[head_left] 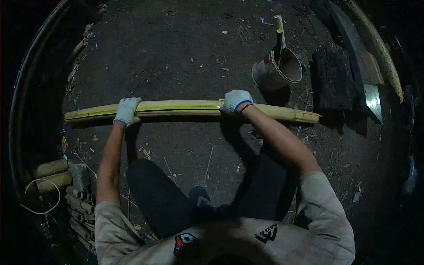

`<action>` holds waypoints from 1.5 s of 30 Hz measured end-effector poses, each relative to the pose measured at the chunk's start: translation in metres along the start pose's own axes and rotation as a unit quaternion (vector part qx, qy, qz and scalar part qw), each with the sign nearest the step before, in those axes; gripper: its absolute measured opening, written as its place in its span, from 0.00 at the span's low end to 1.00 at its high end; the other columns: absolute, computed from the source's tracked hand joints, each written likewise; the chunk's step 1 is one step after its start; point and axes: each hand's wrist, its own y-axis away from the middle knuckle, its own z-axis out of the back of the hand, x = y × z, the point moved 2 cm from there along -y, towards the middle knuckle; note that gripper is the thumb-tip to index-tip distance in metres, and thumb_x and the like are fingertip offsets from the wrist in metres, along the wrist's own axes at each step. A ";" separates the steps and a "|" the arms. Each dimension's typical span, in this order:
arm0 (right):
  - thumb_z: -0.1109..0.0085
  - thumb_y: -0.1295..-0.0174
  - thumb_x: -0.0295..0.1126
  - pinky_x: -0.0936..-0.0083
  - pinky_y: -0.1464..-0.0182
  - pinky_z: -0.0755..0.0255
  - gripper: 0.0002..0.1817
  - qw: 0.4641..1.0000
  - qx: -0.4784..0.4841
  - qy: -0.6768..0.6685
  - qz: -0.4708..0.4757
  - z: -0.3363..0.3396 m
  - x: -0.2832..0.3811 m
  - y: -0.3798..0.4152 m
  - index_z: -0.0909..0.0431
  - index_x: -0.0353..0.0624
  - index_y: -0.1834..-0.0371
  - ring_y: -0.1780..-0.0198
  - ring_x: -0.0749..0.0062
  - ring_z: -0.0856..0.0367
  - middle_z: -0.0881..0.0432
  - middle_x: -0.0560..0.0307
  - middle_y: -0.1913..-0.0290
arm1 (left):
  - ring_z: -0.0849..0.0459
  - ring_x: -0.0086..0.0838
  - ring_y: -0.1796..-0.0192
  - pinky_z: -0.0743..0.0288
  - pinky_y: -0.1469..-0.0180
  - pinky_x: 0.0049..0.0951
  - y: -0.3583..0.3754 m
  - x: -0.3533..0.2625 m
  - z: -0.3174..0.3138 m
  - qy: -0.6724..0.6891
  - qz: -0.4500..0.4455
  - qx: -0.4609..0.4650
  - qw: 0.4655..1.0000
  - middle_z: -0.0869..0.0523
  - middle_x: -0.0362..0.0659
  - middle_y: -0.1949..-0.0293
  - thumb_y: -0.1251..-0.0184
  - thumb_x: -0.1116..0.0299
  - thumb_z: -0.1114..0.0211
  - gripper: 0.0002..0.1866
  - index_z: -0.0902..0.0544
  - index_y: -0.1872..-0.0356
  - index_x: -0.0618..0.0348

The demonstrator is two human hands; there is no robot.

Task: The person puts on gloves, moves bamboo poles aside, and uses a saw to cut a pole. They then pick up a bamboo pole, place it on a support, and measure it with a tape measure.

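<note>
A pale bamboo pole [176, 113] lies crosswise in front of me on the dark ground. Along its top stretches a yellow measuring tape [179, 107], running from the pole's left end to my right hand. My left hand [128, 110], in a white glove, closes over the pole and tape left of the middle. White-gloved as well, my right hand [237, 101] is closed at the tape's right end, on top of the pole. Its fingers face away, so whether the tape's case is inside them is hidden.
Beyond the pole to the right stands a dirty bucket [267, 75] with sticks [279, 37] in it. A dark wooden block [333, 79] and a metal blade [373, 102] are at the right. Cut bamboo pieces [55, 181] lie stacked at the lower left.
</note>
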 end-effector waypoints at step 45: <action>0.42 0.40 0.39 0.55 0.50 0.20 0.16 0.998 -0.032 -0.043 0.029 -0.009 -0.021 0.010 0.13 0.46 0.53 0.49 0.53 0.14 0.13 0.48 0.51 | 0.19 0.46 0.42 0.33 0.38 0.47 -0.096 -0.273 0.041 0.179 -0.097 0.015 0.979 0.15 0.50 0.46 0.47 0.46 0.33 0.33 0.21 0.40 0.51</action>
